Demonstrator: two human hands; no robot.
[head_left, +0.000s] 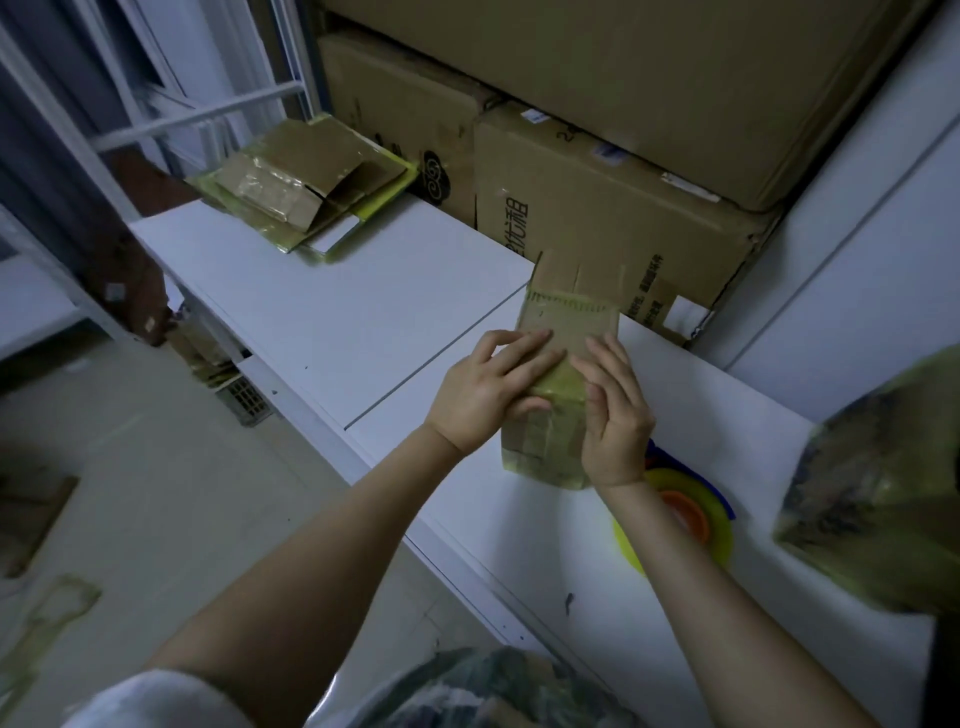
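Crumpled bag (493, 686) at our waist, and beyond it our two bare arms reach over the white table (363, 322). We flatten a taped carton (569, 312) that lies on the table's far side, its top flaps just short of the stacked boxes (597, 208) at the wall. Our left hand (483, 395) lies spread on the carton, fingers laid flat across it and thumb against the yellow-green tape band. Our right hand (615, 415) presses down beside it with straight fingers. Neither hand closes round anything. Tape rolls (717, 519) sit under the right wrist, and more flattened cartons wait in a stack (306, 182) at the table's far left end. A second bag (883, 493) blurs past at right.

The risks from here look small but real. We judge that the taped fold may spring back once the pressure lifts, since the tape stiffens the crease. The smooth tabletop could let the carton skid toward the boxes under an uneven push. A careless draw of the right arm might knock the tape rolls, which lie close to the table's near edge.
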